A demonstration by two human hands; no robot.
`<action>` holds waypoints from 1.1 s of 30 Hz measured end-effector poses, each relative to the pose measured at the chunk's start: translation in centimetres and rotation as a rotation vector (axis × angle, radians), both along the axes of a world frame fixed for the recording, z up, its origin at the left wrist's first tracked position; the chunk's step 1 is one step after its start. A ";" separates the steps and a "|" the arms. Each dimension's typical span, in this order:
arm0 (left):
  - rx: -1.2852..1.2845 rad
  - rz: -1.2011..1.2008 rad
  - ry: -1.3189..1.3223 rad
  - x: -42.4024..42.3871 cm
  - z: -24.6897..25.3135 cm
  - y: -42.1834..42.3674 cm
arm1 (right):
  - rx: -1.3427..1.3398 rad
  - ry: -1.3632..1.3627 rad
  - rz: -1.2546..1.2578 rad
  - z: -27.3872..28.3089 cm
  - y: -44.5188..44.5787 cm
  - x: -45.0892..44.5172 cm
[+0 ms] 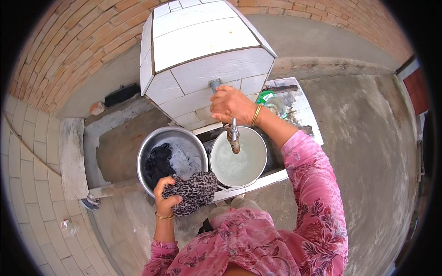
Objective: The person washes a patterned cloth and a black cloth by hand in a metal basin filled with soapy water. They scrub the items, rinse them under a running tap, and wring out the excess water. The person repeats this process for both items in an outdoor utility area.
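My left hand (164, 195) grips a bunched black-and-white patterned cloth (193, 193) over the front rims of two vessels. Left of centre, a metal basin (141, 151) holds sudsy water and a dark wet cloth (159, 160). Beside it a white bucket (264, 165) contains slightly cloudy water. A worn metal tap (233, 137) with a lever handle hangs over this bucket. My right hand (229, 105) lies across the grey pipe (214, 84) behind the tap, fingers bent. Its palm side is hidden, so a firm grip on the pipe cannot be confirmed.
A white-tiled block (207, 41) rises behind the tap. On a tiled slab (304, 107) to the right lie a green packet (265, 97) and a dark bar (281, 88). Leftward is a low concrete trough (127, 151), with a brick piece (97, 108) near the brick wall (79, 48).
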State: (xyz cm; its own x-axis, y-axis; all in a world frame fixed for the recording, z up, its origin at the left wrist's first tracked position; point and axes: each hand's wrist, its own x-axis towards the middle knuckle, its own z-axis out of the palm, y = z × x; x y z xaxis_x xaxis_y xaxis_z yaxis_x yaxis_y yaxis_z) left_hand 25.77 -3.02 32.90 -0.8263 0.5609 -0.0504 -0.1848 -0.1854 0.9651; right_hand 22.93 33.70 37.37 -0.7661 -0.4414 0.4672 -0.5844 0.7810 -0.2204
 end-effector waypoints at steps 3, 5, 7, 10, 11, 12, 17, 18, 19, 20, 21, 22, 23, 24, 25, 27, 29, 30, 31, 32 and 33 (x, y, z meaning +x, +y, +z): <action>0.027 0.133 -0.038 0.2 0.5 -0.2 | 0.268 -0.251 0.012 1.3 0.4 -1.7; 0.112 0.147 -0.034 -0.8 1.7 1.4 | 0.182 -0.229 0.070 1.9 1.4 -1.9; 0.168 0.160 0.029 -2.4 3.5 3.2 | 0.066 -0.057 0.075 1.1 1.9 -1.8; 0.297 0.274 0.079 -4.6 6.5 7.6 | -0.189 0.021 -0.155 -2.4 0.6 1.2; 0.330 0.289 0.102 -5.3 7.3 9.5 | -0.294 0.048 -0.244 -3.0 0.3 2.8; 0.313 0.310 0.149 -6.2 7.9 10.8 | -0.237 0.043 -0.269 -3.6 0.0 4.2; 0.400 0.131 0.120 -8.8 9.6 18.2 | -0.515 -0.191 -0.223 -6.8 -0.2 9.8; 0.412 0.081 0.093 -9.1 9.5 19.3 | -0.485 -0.186 -0.225 -8.0 0.2 10.2; 0.424 0.026 0.055 -9.2 9.0 20.5 | -0.660 -0.326 -0.291 -8.8 1.0 10.9; 0.445 -0.031 0.033 -9.1 8.8 21.4 | -0.835 -0.465 -0.353 -9.5 1.7 11.5; 0.438 -0.051 0.027 -8.9 8.9 22.1 | -1.013 -0.606 -0.407 -9.6 2.1 11.6; 0.433 -0.086 0.022 -9.0 8.4 22.4 | -1.265 -0.609 -0.434 -8.0 2.2 10.9; 0.428 -0.119 0.019 -9.1 7.9 22.5 | -1.381 -0.520 -0.414 -6.2 2.2 10.2; 0.358 -0.127 0.027 -9.4 7.5 22.1 | -1.500 -0.427 -0.384 -3.9 1.9 9.2; 0.162 -0.132 0.062 -10.3 6.4 21.7 | -1.607 -0.325 -0.359 -2.6 1.8 8.4; -0.079 -0.105 0.444 -10.8 4.9 21.2 | -1.614 -0.359 -0.346 -2.4 1.6 6.9; -0.090 -0.092 0.418 -10.7 4.3 20.8 | -1.632 -0.363 -0.339 -2.6 1.8 6.1; -0.011 -0.078 0.308 -10.2 4.1 20.7 | -1.650 -0.362 -0.334 -2.9 1.6 5.8; 0.068 -0.063 0.199 -9.8 3.9 20.4 | -1.669 -0.361 -0.330 -3.2 1.4 5.6; 0.169 -0.105 0.051 -9.9 3.0 19.9 | -1.708 -0.374 -0.300 -3.4 1.3 5.6; 0.181 -0.085 0.090 -10.1 2.1 19.2 | -1.721 -0.371 -0.301 -3.7 1.1 5.4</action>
State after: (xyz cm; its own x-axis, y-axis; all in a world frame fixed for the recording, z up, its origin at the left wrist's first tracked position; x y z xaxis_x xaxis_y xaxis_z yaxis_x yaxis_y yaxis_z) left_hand 15.69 16.23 35.04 -0.7720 0.6223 0.1292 -0.1216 -0.3441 0.9310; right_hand 28.37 34.82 33.63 -0.8823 0.4707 0.0067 -0.2142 -0.3889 -0.8961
